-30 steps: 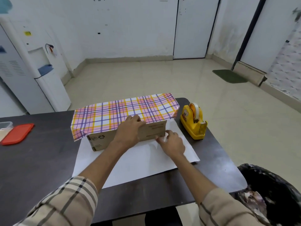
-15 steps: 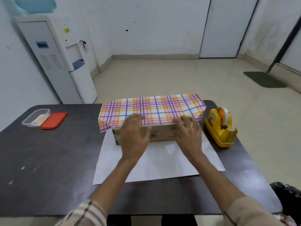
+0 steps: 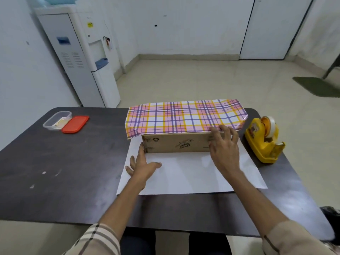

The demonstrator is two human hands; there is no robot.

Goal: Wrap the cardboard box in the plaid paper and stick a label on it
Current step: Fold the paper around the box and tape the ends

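Plaid paper overhangs box; hands on box's near ends.

The cardboard box sits on the wrapping paper mid-table, the paper's far flap draped over its top. The tape dispenser stands right of the box. A lidless container and its lid lie far left. Behind the table, a water dispenser stands at the wall.
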